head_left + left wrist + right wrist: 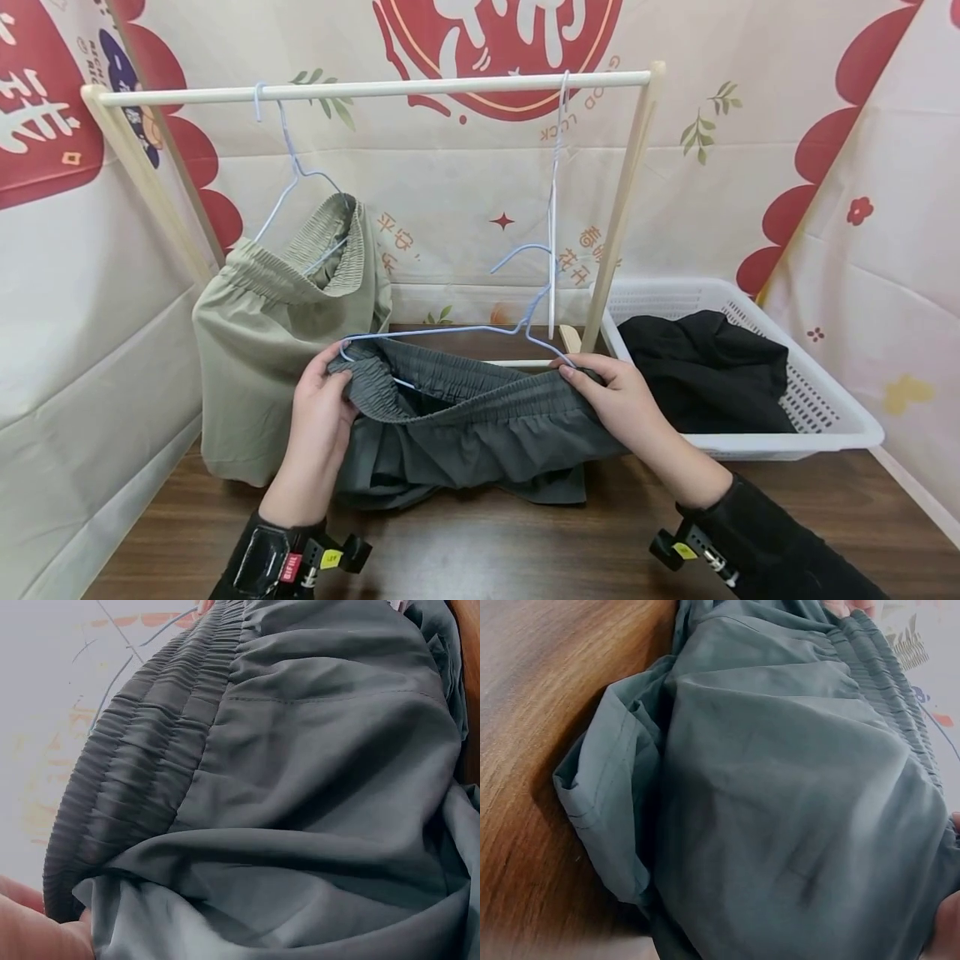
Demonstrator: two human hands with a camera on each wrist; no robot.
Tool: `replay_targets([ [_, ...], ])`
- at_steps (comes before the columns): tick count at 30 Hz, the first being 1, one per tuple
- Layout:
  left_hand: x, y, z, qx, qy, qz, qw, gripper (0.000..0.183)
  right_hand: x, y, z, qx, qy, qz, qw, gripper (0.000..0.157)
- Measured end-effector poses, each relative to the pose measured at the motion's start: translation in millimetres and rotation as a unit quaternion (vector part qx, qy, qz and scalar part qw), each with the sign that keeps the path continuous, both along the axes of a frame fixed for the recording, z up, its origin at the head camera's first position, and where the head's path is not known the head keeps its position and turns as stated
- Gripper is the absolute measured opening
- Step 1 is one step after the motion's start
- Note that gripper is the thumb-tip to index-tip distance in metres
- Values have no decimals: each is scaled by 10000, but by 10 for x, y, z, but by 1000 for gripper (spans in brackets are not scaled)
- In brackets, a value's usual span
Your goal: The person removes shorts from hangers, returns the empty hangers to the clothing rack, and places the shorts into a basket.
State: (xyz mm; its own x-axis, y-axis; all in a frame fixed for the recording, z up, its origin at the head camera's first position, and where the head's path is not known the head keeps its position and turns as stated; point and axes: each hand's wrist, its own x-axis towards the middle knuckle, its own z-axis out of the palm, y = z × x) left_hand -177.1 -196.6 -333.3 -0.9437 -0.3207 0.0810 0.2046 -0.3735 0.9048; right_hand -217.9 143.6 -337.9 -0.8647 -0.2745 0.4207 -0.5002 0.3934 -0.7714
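Note:
Dark grey shorts (480, 446) with a gathered elastic waistband are held up between both hands in the head view. A light blue hanger (450, 330) lies along the waist opening, its hook pointing up and to the left. My left hand (321, 421) pinches the waistband at the hanger's left end. At the other end, my right hand (618, 396) grips the waistband with the thumb over the cloth, right by the hanger's right corner. Grey shorts fabric (322, 772) fills the left wrist view. In the right wrist view, a folded leg (611, 795) hangs close over the wooden tabletop.
A pale rack (375, 89) stands behind. Light olive shorts (292, 333) hang from it on a blue hanger (288, 158) at left, and a white hanger (553, 217) hangs at right. A white basket (832, 433) at right contains black cloth (712, 375).

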Motion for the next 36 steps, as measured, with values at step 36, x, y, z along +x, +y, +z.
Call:
replay_targets([
  [36, 55, -154, 93, -3537, -367, -95, 9346, 48, 62, -83, -91, -108, 978, 502, 9939, 18],
])
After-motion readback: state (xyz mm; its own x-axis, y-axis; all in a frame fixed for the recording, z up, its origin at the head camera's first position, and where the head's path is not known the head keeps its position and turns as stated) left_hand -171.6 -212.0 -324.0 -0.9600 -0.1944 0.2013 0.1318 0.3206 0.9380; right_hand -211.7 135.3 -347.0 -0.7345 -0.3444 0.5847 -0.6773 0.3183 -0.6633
